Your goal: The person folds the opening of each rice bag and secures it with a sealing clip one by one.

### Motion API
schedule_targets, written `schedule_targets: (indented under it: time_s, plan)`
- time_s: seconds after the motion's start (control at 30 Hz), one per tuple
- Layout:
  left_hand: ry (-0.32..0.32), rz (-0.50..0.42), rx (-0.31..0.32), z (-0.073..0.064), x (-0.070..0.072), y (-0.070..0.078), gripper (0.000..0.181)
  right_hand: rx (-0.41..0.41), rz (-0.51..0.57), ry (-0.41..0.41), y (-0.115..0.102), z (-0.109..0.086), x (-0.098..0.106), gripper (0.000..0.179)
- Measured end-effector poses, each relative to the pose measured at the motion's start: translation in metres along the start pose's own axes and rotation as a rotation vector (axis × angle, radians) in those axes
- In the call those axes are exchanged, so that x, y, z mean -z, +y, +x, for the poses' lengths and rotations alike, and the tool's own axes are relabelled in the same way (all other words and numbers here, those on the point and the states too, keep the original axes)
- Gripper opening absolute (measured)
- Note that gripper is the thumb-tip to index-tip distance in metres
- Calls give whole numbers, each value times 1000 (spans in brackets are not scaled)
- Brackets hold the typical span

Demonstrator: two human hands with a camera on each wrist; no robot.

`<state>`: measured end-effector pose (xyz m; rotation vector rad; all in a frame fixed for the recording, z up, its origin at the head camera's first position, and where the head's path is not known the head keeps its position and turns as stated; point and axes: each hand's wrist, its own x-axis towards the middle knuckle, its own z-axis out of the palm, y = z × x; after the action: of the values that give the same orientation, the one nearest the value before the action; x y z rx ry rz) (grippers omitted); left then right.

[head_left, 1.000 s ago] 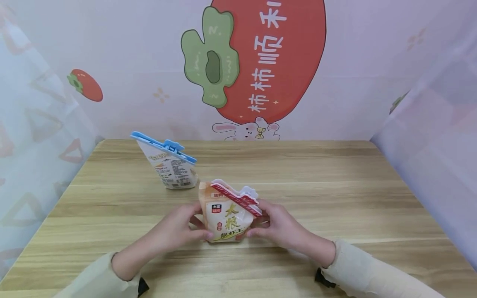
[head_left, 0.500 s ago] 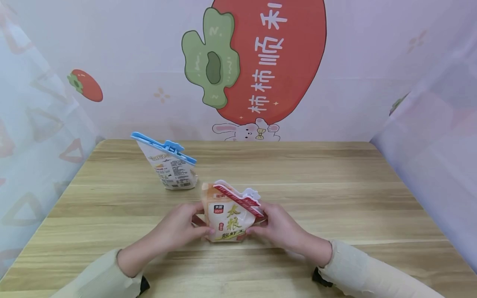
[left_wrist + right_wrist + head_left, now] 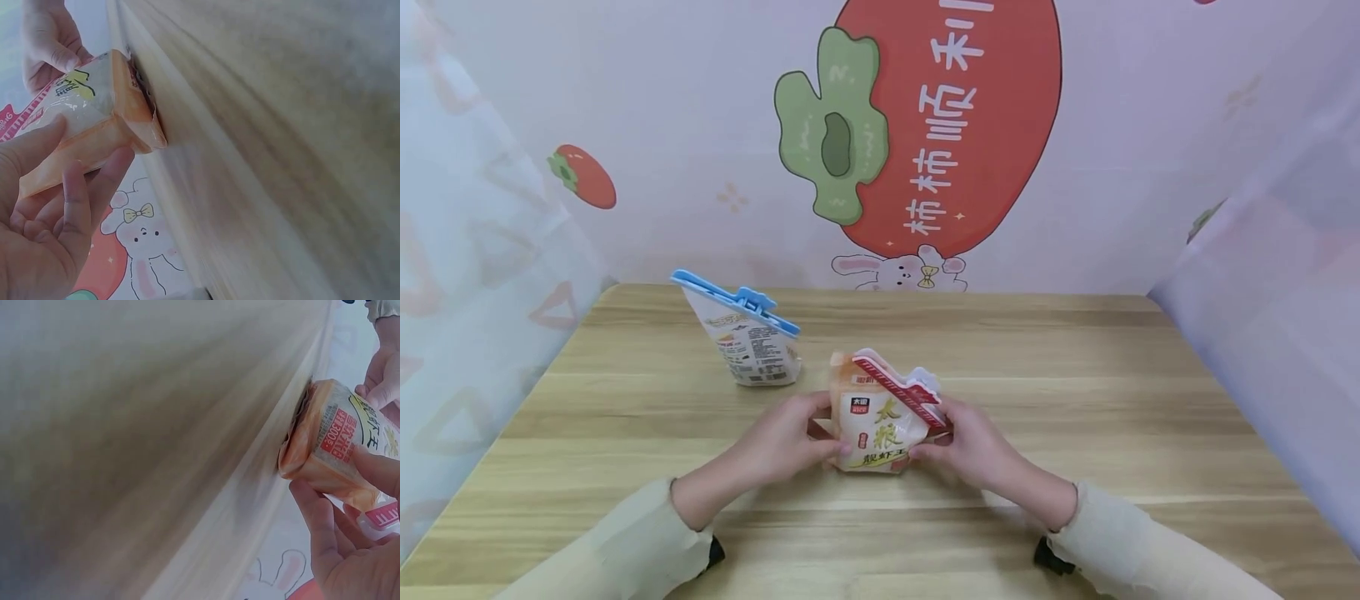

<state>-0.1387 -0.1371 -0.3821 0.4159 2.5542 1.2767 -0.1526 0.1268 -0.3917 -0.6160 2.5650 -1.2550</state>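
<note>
A small orange-and-white rice bag (image 3: 876, 433) stands upright at the middle of the table, label facing the person. A red-and-white sealing clip (image 3: 901, 390) slants down to the right across its top. From the left side the left hand (image 3: 782, 442) grips it, thumb at the front, other fingers behind. Opposite, the right hand (image 3: 976, 443) holds the right side just below the clip's lower end. In the left wrist view, the base of the bag (image 3: 94, 134) is right at the tabletop. Fingers of the right hand (image 3: 350, 556) lie along the bag's side in the right wrist view.
A second bag (image 3: 760, 354), white with printed text, stands farther back on the left, closed by a blue clip (image 3: 737, 302). The wooden table (image 3: 1075, 358) ends at a printed backdrop (image 3: 700, 100), with white sheets on both sides.
Both hands have shifted the rice bag to the right and slightly away from the person, keeping their hold. The head view has tilted a little; the blue-clipped bag stays in place.
</note>
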Motion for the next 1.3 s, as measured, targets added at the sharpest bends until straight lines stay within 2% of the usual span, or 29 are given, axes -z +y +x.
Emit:
schedule_targets:
  time_s: [0.4, 0.6, 0.93, 1.17, 1.3]
  plan:
    - [17, -47, -19, 23, -1, -3, 45, 19, -1, 36, 9, 15, 8, 42]
    - [36, -30, -23, 33, 1, -4, 46, 43, -40, 58, 12, 26, 13, 43]
    - [107, 12, -29, 45, 3, 1, 51, -12, -73, 50, 16, 42, 22, 42]
    - [111, -2, -16, 53, 4, -2, 52, -46, -63, 33, 21, 52, 28, 46]
    - [123, 17, -12, 56, 7, -4, 52, -31, -72, 34, 22, 58, 28, 46]
